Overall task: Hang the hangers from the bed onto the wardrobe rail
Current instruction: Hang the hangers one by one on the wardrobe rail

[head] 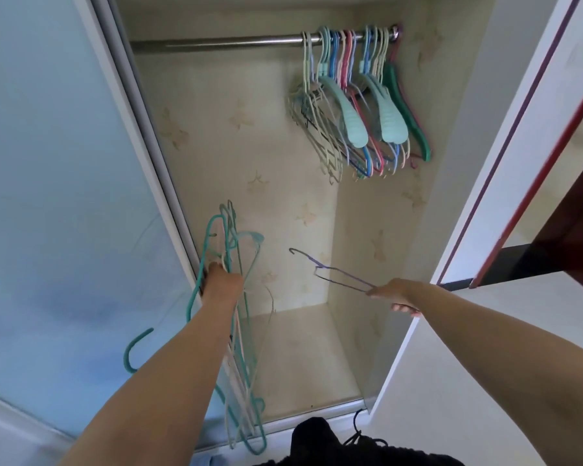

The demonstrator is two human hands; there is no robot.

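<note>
The right hand [396, 295] pinches one thin purple wire hanger [337, 274] by a corner of its frame, fingers curled round the wire. From that grip the hanger's long axis runs away up and to the left, ending in its hook, which hangs in open air inside the wardrobe — touching nothing.

Across from it the left hand [221, 282] is clenched round a bundle of hangers [239, 348], teal and pale ones together. Their frames trail down past the forearm towards the wardrobe's sill, with one teal hook curling out to the left; other loops stand up above the fist. How many are in the bundle cannot be told.

The wardrobe rail [216, 42] lies well above both hands, running left to right. Its right end is crowded with hung hangers [357, 105] in mint, blue, pink and green; the stretch to the left of them is bare metal.

The coming move likely turns on this: the purple hanger's hook points up and leftward, towards the bare part of the rail, and the right hand is the nearer one to the hung cluster. It would need to lift well up and turn the hook over the bar — the left hand's bundle waits below.
</note>
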